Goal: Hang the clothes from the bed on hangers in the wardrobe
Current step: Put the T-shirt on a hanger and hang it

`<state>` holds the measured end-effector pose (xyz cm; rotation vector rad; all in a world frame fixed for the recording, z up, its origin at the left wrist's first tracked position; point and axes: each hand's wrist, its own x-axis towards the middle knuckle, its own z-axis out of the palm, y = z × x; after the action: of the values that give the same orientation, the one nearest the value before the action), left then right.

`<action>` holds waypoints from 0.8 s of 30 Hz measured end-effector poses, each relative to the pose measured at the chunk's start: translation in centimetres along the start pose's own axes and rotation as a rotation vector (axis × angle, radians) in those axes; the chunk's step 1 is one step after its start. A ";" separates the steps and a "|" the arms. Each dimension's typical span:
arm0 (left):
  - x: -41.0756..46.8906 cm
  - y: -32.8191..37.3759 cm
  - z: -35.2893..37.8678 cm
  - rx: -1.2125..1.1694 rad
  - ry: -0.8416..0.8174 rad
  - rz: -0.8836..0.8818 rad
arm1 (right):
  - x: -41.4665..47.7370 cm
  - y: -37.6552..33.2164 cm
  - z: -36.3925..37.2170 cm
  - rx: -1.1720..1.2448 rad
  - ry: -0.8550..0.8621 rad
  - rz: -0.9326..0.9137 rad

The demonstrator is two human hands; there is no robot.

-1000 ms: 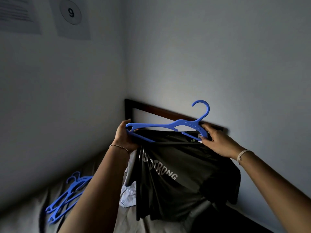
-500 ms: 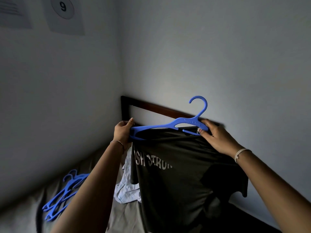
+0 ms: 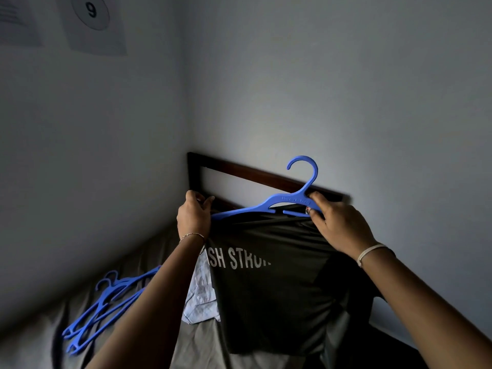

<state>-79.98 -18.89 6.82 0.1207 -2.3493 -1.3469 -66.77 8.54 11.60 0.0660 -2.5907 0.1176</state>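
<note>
A dim bedroom corner with grey-blue walls [image 3: 346,89]. High on the left wall hangs a sheet of paper [image 3: 97,25] printed with a circled 9.

Below it the bed [image 3: 34,331], under a grey cover, runs into the corner. A loose heap of spare hangers [image 3: 106,302], all blue, lies on it at the left.

The left hand [image 3: 194,217], a thin bracelet [image 3: 191,235] at its wrist, is raised in front of the corner. Its fingers are curled tight over the left tip of the blue hanger [image 3: 266,205], where the garment's shoulder meets it. Behind that forearm a pale blue shirt [image 3: 201,296] lies crumpled on the bed.

The blue hanger is held up in the air, tilted with its right side higher and its hook pointing up in front of the dark wooden headboard [image 3: 253,173]. The dark T-shirt [image 3: 279,294] hangs from it above the bed, white lettering across the chest partly readable. Its neckline is bunched under the hanger's crossbar.

The right hand [image 3: 343,227], a pale band [image 3: 370,253] at the wrist, grips the hanger just right of the hook's base. Its thumb lies on top and its fingers are clamped beneath, against the shirt's collar.
</note>
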 end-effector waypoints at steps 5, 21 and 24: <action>0.3 0.1 0.2 0.085 -0.127 0.096 | -0.3 0.1 0.4 -0.023 0.058 -0.020; -2.7 4.7 -1.5 -0.103 -1.108 -0.029 | 0.4 1.9 2.5 0.292 -0.037 0.191; -2.6 6.4 -1.5 -0.067 -0.797 0.168 | 0.0 2.1 2.0 0.471 -0.109 0.184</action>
<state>-76.19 -16.04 12.00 -0.7487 -2.8286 -1.5769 -67.99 10.46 9.78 0.0048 -2.6171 0.8088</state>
